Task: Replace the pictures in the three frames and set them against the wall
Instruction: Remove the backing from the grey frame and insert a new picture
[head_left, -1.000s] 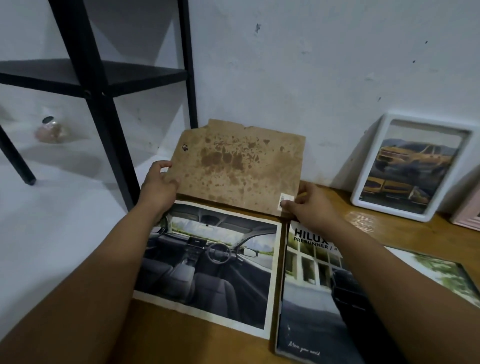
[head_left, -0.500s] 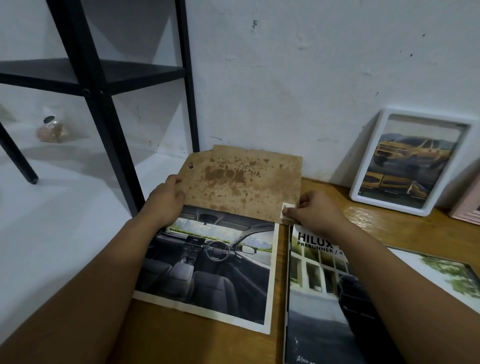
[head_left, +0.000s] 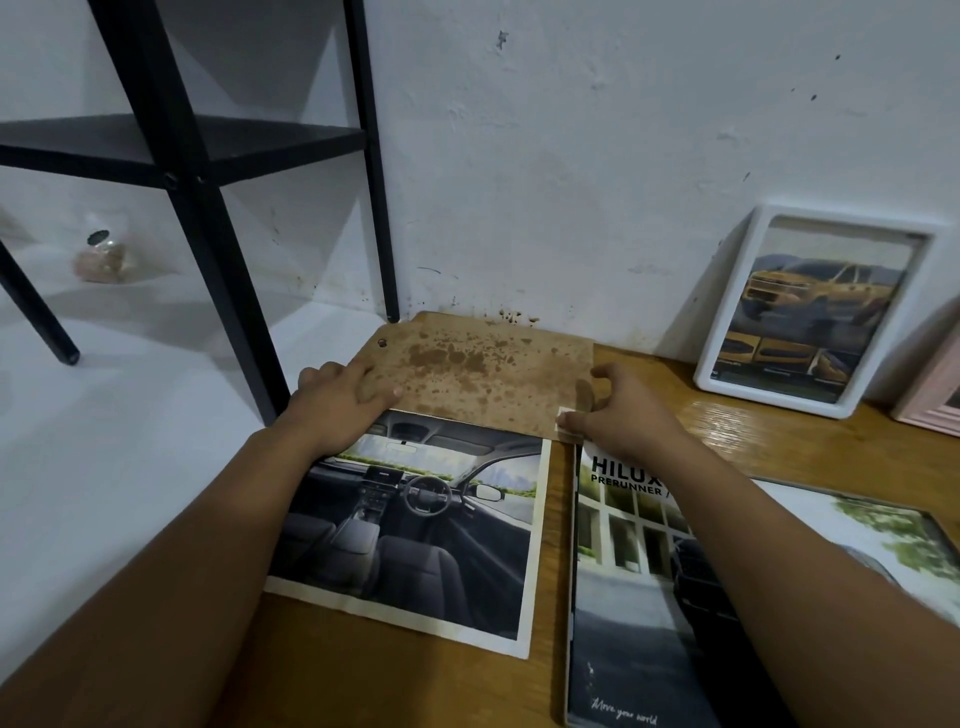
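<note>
Lowered flat since a second ago, the stained backing board (head_left: 483, 379) lies at twelve o'clock under our left hand (head_left: 345, 400), right hand (head_left: 618, 410) pinching its corner; one white frame (head_left: 810, 312) stands finished, interior picture (head_left: 415, 530) still loose.

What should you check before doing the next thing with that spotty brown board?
1. Stained backing board lies flat on the wooden table: ok.
2. Left hand rests on its left edge: ok.
3. Right hand grips its right corner: ok.
4. Car interior picture within reach, partly under the board: ok.
5. White frame leans against the wall: ok.
6. Empty frame ready for the board: cannot tell.
</note>
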